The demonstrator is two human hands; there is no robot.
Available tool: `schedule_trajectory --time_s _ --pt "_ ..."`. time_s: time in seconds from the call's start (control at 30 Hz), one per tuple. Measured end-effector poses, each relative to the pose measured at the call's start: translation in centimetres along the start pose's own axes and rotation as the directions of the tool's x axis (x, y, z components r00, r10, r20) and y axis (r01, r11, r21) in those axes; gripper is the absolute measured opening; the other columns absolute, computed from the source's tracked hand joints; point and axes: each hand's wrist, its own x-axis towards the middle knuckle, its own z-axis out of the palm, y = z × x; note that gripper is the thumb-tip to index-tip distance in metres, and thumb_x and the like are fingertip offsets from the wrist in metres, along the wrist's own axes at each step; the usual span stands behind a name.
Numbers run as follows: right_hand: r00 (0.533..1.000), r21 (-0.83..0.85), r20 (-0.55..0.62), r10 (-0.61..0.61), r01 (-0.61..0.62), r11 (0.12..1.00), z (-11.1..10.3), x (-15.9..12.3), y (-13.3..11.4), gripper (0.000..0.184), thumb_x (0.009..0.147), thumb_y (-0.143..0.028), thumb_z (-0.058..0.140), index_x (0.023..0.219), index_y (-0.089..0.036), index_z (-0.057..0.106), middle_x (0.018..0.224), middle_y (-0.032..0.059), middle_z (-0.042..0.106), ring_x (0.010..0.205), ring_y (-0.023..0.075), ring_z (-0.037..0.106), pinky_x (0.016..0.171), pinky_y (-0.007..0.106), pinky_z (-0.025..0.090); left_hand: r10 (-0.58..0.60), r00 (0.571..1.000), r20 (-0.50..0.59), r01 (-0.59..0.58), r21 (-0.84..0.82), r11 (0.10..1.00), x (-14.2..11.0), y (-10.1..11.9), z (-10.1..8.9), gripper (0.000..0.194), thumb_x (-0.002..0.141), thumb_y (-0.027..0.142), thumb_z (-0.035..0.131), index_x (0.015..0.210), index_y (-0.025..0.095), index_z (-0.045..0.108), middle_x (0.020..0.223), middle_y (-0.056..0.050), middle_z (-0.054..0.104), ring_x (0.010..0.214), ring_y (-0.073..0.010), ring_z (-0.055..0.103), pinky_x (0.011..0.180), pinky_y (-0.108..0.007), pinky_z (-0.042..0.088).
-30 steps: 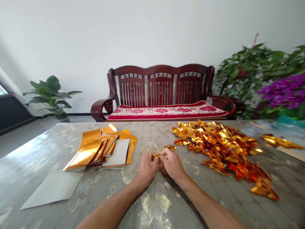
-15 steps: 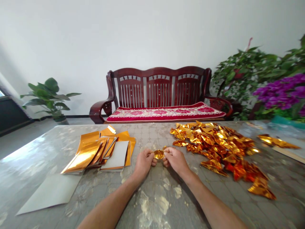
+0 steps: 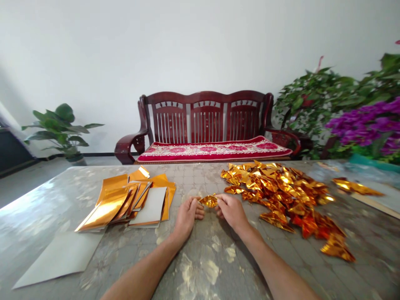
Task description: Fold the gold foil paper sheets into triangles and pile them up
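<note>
Between my two hands is a small folded gold foil paper ingot point(image 3: 208, 201), pointed at both ends. My left hand point(image 3: 189, 210) pinches its left tip between thumb and fingers. The right tip is held in the fingertips of my right hand point(image 3: 230, 207). To the left lies a loose stack of gold foil paper sheets point(image 3: 114, 204), some with their pale backs up. A heap of folded gold foil pieces point(image 3: 275, 183) spreads out on the right, with a few redder ones toward its front.
A patterned cover lies over the table point(image 3: 131, 266). One pale sheet point(image 3: 59, 256) sits at the front left. Clear plastic, a board point(image 3: 379, 200) and another foil piece point(image 3: 356, 186) are at the right edge. Behind stand a wooden bench point(image 3: 206, 114) and potted plants point(image 3: 64, 131).
My hands have drawn slightly apart, so more of the foil ingot shows between them. The whole view has shifted a little.
</note>
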Motion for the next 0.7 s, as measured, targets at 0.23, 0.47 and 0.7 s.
schedule_trajectory --time_s 0.23,0.47,0.7 --pt "0.994 -0.035 -0.091 -0.057 0.054 0.998 -1.2 0.5 -0.1 0.036 0.082 -0.033 0.047 0.107 -0.021 0.070 0.069 0.0011 0.071 0.055 0.0169 0.065 0.055 0.026 0.050 0.020 0.999 -0.039 -0.018 0.044 0.999 0.2 -0.7 -0.3 0.042 0.076 0.041 0.066 0.106 0.013 0.056 0.068 0.001 0.065 0.052 -0.0097 0.061 0.051 -0.020 0.050" --pt "0.883 -0.199 -0.455 -0.119 0.029 0.980 -6.7 1.5 -0.6 0.040 0.086 -0.037 0.044 0.114 -0.018 0.066 0.077 0.0045 0.074 0.061 0.0197 0.066 0.068 0.032 0.050 0.080 0.996 -0.046 -0.070 0.173 0.982 0.6 -1.6 -0.9 0.030 0.076 0.028 0.062 0.102 0.014 0.062 0.071 0.000 0.066 0.052 -0.0092 0.061 0.053 -0.021 0.051" --pt "0.768 -0.552 -0.634 -0.093 -0.365 0.750 -12.1 1.3 0.0 0.046 0.094 -0.039 0.035 0.125 -0.020 0.064 0.086 0.0144 0.074 0.076 0.0283 0.067 0.070 0.038 0.045 0.100 0.995 -0.025 -0.092 0.213 0.973 0.6 -1.8 -0.8 0.027 0.074 0.028 0.063 0.098 0.015 0.065 0.071 0.000 0.067 0.054 -0.0099 0.061 0.053 -0.020 0.050"
